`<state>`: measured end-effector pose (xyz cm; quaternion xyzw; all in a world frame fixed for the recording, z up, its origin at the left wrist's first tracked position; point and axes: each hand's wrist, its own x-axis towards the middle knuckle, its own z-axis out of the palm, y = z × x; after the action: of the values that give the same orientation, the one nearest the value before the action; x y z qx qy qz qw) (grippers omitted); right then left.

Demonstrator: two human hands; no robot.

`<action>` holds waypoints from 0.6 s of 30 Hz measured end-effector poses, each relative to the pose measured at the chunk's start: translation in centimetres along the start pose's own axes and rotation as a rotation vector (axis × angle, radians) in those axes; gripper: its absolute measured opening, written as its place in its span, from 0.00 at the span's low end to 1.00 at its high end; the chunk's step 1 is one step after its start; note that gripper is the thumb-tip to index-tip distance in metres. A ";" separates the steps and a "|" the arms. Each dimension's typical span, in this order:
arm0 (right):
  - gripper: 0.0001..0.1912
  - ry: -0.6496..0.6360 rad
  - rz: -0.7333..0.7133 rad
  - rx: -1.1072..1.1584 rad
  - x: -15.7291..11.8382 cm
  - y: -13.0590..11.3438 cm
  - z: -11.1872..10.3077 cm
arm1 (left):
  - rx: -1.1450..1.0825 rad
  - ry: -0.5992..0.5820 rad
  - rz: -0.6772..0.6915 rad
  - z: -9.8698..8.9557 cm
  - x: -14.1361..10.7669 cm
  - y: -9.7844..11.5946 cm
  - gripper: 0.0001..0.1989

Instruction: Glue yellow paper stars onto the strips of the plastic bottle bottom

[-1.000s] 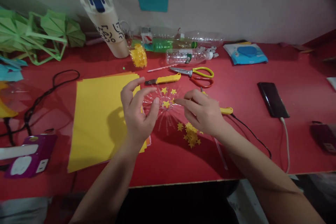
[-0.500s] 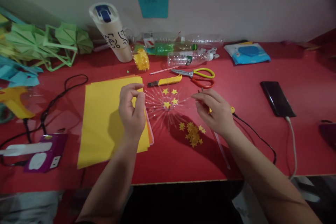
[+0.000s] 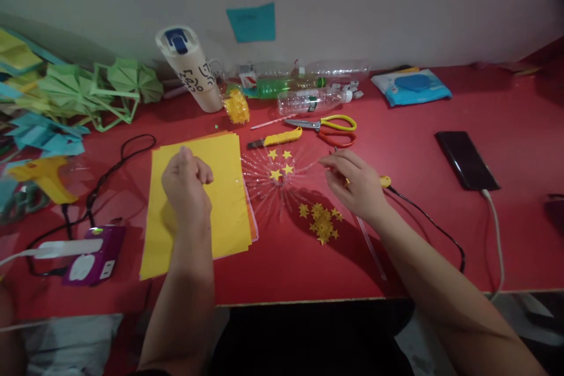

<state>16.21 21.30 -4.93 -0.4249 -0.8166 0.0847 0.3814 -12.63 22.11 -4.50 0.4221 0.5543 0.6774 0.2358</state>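
My left hand (image 3: 187,183) is raised over a stack of yellow paper sheets (image 3: 220,211), its fingers curled closed; whatever may be in them is hidden. To the right, my right hand (image 3: 358,182) hovers with fingertips drawn together, and I cannot make out what they hold. Part of a yellow tool with a black cord (image 3: 385,181) shows behind that hand. Between both hands, clear plastic strips (image 3: 281,202) fan out from one centre, with several yellow stars (image 3: 275,174) on them. A pile of yellow stars (image 3: 323,224) lies just nearer to me.
Scissors (image 3: 337,123) and a yellow cutter (image 3: 282,137) lie behind the strips. Plastic bottles (image 3: 304,101) and a white tumbler (image 3: 194,73) line the wall. A glue gun (image 3: 46,176) and purple power strip (image 3: 94,255) are left, a phone (image 3: 467,160) right.
My left hand has moved left, from beside the plastic strips to over the paper, and its fingers have curled in tighter. My right hand stays nearly in place. The view has shifted slightly.
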 end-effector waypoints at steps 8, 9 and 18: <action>0.14 0.016 -0.099 -0.038 0.0 -0.7 -0.1 | 0.153 -0.309 0.021 1.1 -1.3 -0.9 0.08; 0.14 0.008 -0.108 -0.037 0.0 -0.8 0.0 | 0.185 -0.358 0.030 1.2 -1.4 -1.0 0.07; 0.10 -0.123 -0.175 -0.072 -0.6 -0.9 0.6 | 0.198 -0.452 -0.055 1.7 -2.5 -0.4 0.08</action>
<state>15.45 20.37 -5.26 -0.3593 -0.8750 0.0477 0.3211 -9.97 21.15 -5.59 0.5689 0.5623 0.5014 0.3298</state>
